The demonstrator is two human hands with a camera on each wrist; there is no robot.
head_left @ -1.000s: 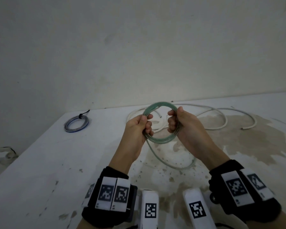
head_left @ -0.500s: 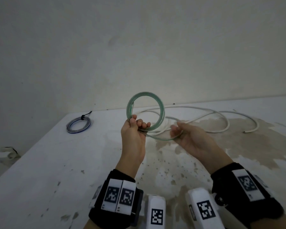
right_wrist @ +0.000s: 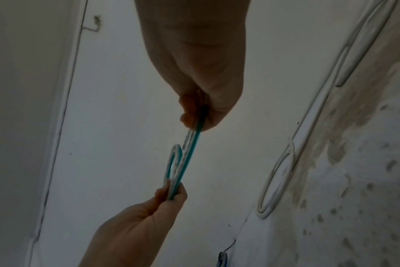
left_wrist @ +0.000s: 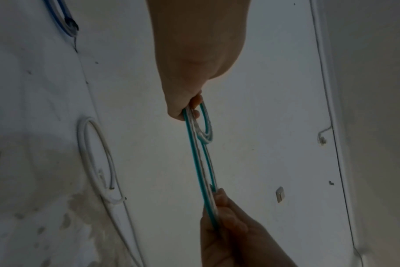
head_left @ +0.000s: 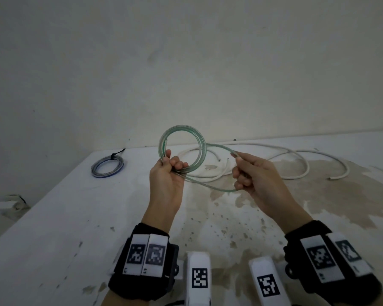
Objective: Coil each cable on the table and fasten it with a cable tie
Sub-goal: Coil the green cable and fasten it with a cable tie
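A clear cable with a green stripe (head_left: 196, 142) is held above the table between both hands. My left hand (head_left: 168, 171) pinches the bottom of its round upright coil (left_wrist: 203, 126). My right hand (head_left: 245, 173) grips a wider loose loop of the same cable (head_left: 208, 185) that stretches out to the right. In the right wrist view the green cable (right_wrist: 189, 150) runs taut from my right fingers (right_wrist: 189, 110) down to the left hand (right_wrist: 169, 193). A long white cable (head_left: 296, 160) lies loose on the table behind.
A blue and grey cable coil (head_left: 107, 166) bound with a black tie lies at the table's far left corner. The white table (head_left: 53, 228) is stained brown at the right. A wall stands close behind it. A white fitting (head_left: 8, 203) sits beyond the left edge.
The hands have moved apart. My left hand raised the coil upright, and my right hand drew a loose loop of the green cable out to the right.
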